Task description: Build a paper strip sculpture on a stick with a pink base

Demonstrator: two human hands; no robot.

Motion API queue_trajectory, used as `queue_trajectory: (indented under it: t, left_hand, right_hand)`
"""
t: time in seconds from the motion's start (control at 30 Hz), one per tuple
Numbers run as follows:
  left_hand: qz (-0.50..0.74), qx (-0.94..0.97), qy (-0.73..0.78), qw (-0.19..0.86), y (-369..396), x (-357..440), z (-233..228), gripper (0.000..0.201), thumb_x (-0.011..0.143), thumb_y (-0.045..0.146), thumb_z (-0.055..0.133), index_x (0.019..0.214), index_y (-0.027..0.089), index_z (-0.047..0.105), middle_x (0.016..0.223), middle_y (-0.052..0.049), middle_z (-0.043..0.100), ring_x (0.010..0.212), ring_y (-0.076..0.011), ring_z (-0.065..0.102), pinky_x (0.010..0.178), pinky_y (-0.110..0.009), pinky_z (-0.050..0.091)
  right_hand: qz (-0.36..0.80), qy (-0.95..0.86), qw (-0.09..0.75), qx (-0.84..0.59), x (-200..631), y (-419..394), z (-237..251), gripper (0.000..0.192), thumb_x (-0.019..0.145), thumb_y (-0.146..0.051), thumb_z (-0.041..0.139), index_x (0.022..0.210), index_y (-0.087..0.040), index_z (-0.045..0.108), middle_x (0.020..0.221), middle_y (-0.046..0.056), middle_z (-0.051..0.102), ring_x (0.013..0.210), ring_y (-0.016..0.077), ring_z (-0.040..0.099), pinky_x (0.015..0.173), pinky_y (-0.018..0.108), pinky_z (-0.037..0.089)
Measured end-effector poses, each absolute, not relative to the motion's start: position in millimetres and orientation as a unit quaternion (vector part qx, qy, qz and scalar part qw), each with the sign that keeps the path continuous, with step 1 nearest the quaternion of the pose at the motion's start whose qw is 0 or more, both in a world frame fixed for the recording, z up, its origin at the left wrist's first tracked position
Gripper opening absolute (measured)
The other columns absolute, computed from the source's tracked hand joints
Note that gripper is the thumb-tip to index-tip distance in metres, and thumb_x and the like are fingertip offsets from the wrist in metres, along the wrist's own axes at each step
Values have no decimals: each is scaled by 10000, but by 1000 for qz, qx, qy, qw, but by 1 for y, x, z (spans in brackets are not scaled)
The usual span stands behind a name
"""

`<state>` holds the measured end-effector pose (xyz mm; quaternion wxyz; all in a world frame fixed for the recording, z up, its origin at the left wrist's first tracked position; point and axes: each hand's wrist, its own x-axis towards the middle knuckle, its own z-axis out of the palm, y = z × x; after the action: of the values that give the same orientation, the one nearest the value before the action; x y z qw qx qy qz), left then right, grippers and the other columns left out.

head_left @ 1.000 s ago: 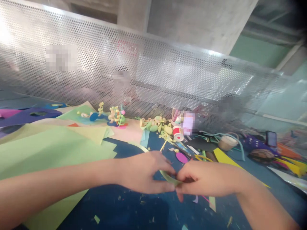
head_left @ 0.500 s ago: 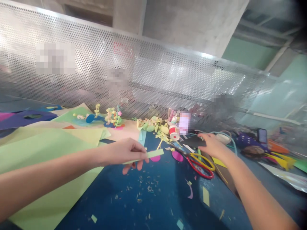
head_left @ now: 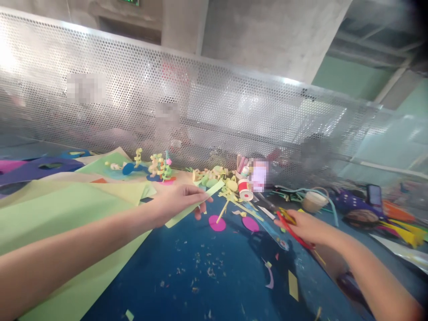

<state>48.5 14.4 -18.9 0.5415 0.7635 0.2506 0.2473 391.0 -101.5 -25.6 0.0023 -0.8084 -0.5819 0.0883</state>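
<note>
Pinched in my left hand (head_left: 182,203) is a pale green paper strip (head_left: 216,189), its free end pointing up and to the right. My right hand (head_left: 306,227) grips a pair of scissors (head_left: 290,226) by the red and yellow handles; the blades are hard to make out. Between my hands, a thin yellow stem rises from a magenta disc (head_left: 217,223), and a second magenta disc (head_left: 250,224) lies to its right. A ruler (head_left: 269,229) lies near the scissors. Behind are yellow-green paper pieces (head_left: 217,176) and a red-and-white spool (head_left: 245,190).
Large light green sheets (head_left: 76,223) cover the left side. Small paper figures (head_left: 160,166) stand at the back, before a perforated metal screen (head_left: 214,120). On the right are a phone (head_left: 374,197) and a purple dotted item (head_left: 351,199). Paper scraps (head_left: 293,285) litter the blue table (head_left: 200,294).
My right hand has picked up the scissors from the table, uncovering the ruler. My left hand has risen slightly with the strip, which now tilts more steeply.
</note>
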Motion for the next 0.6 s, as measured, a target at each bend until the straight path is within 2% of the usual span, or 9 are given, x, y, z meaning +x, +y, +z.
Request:
queue_trajectory:
  t: [0.03, 0.17, 0.23, 0.27, 0.33, 0.4, 0.5, 0.6]
  left_hand:
    - [250, 760, 249, 545, 14, 49, -19, 319, 833, 433, 520, 711, 163, 639, 721, 6, 640, 593, -100, 565, 808, -291, 398]
    - [258, 743, 250, 565, 12, 50, -18, 315, 829, 432, 526, 714, 158, 630, 726, 15, 629, 523, -80, 547, 719, -272, 421]
    - [249, 741, 247, 573, 9, 50, -15, 309, 837, 440, 514, 786, 162, 640, 690, 24, 621, 472, -69, 522, 643, -254, 421]
    - [241, 742, 245, 576, 7, 50, -13, 310, 842, 444, 507, 827, 165, 641, 681, 27, 621, 452, -65, 512, 605, -244, 415]
    - [219, 746, 240, 581, 0, 49, -9, 313, 848, 446, 501, 879, 167, 639, 674, 26, 629, 431, -59, 504, 548, -225, 399]
    - [187, 751, 230, 591, -8, 49, -7, 310, 846, 442, 509, 863, 162, 640, 671, 21, 639, 419, -55, 498, 513, -212, 390]
    - [143, 753, 209, 608, -19, 48, -7, 283, 822, 433, 550, 830, 166, 643, 656, 18, 646, 404, -53, 494, 495, -201, 396]
    - [123, 751, 205, 616, -23, 48, -12, 266, 803, 426, 582, 831, 169, 648, 661, 10, 657, 411, -58, 513, 523, -207, 423]
  right_hand:
    - [117, -587, 55, -799, 391, -106, -20, 331, 792, -491, 511, 869, -173, 564, 836, 95, 645, 798, 264, 629, 735, 364, 493]
    - [354, -552, 405, -637, 371, -115, -5, 534, 790, -708, 340, 813, -217, 550, 930, 89, 619, 971, 252, 597, 849, 354, 494]
    - [370, -541, 489, -576, 347, -114, -2, 546, 761, -740, 355, 805, -225, 532, 862, 55, 601, 919, 224, 595, 828, 349, 500]
    - [355, -541, 509, -568, 332, -113, -2, 518, 757, -724, 398, 807, -224, 524, 808, 31, 585, 825, 198, 598, 788, 339, 507]
    - [311, -545, 491, -604, 300, -109, -2, 422, 772, -631, 503, 778, -209, 518, 675, -9, 548, 626, 140, 549, 697, 301, 495]
    - [290, -537, 492, -621, 269, -106, -3, 350, 774, -546, 570, 845, -206, 532, 711, -5, 569, 656, 139, 552, 677, 285, 475]
    - [327, -540, 503, -591, 239, -104, -7, 339, 741, -486, 623, 913, -204, 546, 837, 21, 594, 761, 172, 579, 660, 289, 467]
    - [306, -570, 489, -585, 230, -102, -12, 309, 728, -464, 637, 864, -195, 565, 829, 17, 571, 775, 176, 559, 685, 305, 465]
